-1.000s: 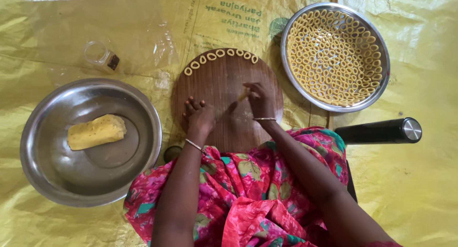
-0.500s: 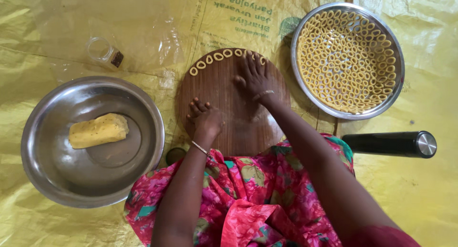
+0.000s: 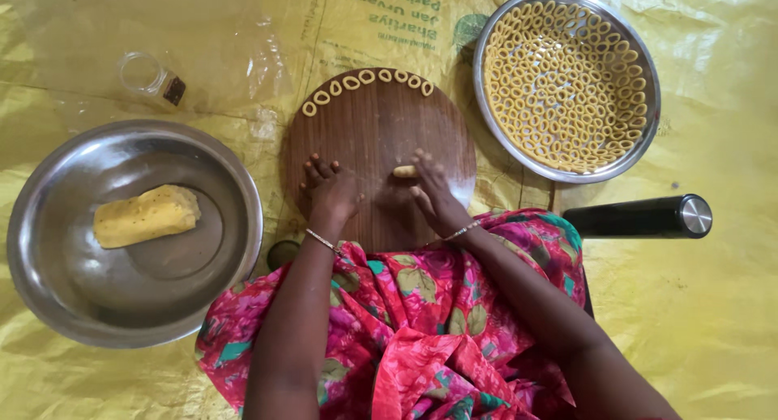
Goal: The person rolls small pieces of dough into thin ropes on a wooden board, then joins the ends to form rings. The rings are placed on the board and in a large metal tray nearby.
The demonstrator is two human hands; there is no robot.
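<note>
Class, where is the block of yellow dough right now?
The dough block lies inside the steel bowl at the left of the head view, beside the round board and apart from both hands.

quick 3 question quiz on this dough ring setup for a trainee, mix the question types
1. True or false: the right hand rests on a small dough piece on the wooden board.
2. Where is the dough block? A) steel bowl B) ring-filled plate C) board
3. Fill in: the dough rings on the board follow its ___ edge.

Key: 1 true; 2 A; 3 far. The left hand lies on the board holding nothing.
</note>
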